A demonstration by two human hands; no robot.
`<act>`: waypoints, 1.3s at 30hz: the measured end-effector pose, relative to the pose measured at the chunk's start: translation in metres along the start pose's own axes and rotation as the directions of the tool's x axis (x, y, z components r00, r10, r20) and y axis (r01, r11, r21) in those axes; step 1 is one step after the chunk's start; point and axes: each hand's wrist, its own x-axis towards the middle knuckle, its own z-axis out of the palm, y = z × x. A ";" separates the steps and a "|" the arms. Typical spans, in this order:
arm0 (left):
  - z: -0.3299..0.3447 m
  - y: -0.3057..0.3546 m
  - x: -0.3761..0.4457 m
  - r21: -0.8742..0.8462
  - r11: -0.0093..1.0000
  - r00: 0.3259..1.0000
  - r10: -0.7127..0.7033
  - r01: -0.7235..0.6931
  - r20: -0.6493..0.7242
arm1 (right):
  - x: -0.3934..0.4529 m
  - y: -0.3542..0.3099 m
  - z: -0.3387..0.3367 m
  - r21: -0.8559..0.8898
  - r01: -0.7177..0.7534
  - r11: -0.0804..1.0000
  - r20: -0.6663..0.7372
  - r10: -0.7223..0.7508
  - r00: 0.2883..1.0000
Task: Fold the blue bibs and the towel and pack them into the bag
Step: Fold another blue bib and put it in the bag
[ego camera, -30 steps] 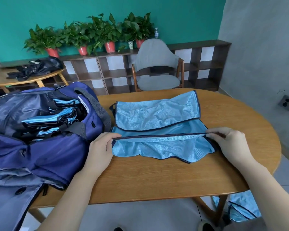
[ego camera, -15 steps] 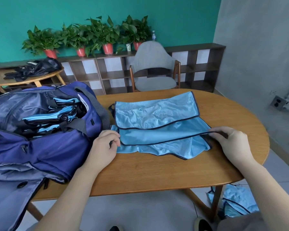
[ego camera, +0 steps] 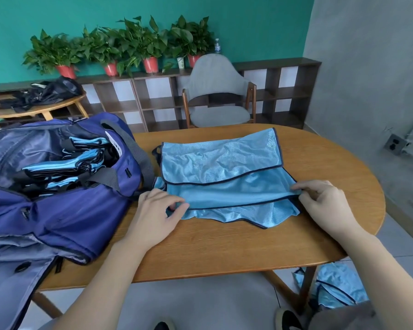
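Both hands pinch one blue bib (ego camera: pixel 224 177) at mid-frame — left hand (ego camera: pixel 156 210) on its left edge, right hand (ego camera: pixel 324 203) on its right — flat on the worktop (ego camera: pixel 224 248). At left, the open bag (ego camera: pixel 65 201) holds folded bibs (ego camera: pixel 65 167).

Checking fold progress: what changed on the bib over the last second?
Both hands, left hand and right hand, carried the bib's dark-trimmed fold edge away from the person, so the lower flap now lies flatter over the middle. Each hand keeps its pinch grip on an end. The bag with folded bibs inside and the table stayed put.
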 end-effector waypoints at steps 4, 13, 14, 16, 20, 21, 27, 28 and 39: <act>0.002 -0.001 0.006 0.064 0.995 0.993 -0.074 0.081 -0.094 | 0.020 -0.018 0.011 0.036 0.071 0.997 -0.020 -0.070 0.997; 0.021 0.018 0.068 -0.020 0.998 0.996 0.064 -0.062 0.063 | 0.084 -0.039 0.061 0.011 0.214 0.977 0.150 -0.214 0.965; 0.023 0.018 0.074 -0.024 0.998 0.996 0.056 -0.054 0.077 | 0.087 -0.038 0.065 -0.009 0.218 0.976 0.183 -0.213 0.960; 0.027 0.014 0.082 -0.033 0.999 0.994 0.012 -0.008 0.106 | 0.091 -0.034 0.071 -0.060 0.205 0.977 0.250 -0.184 0.951; 0.036 0.003 0.083 -0.025 0.996 0.977 -0.079 0.086 0.199 | 0.092 -0.025 0.076 -0.111 0.144 0.983 0.311 -0.103 0.945; 0.037 0.002 0.083 -0.024 0.994 0.971 -0.097 0.105 0.217 | 0.091 -0.024 0.076 -0.096 0.151 0.984 0.290 -0.117 0.950; 0.035 0.003 0.080 -0.061 0.989 0.968 -0.121 0.138 0.219 | 0.089 -0.028 0.071 0.000 0.191 0.982 0.061 -0.191 0.980; 0.036 0.002 0.078 -0.069 0.990 0.976 -0.109 0.124 0.189 | 0.088 -0.032 0.069 0.026 0.188 0.982 0.037 -0.189 0.981; 0.007 0.023 0.058 -0.234 0.966 0.990 -0.125 0.106 -0.067 | 0.068 -0.023 0.042 0.134 0.221 0.966 0.014 -0.224 0.974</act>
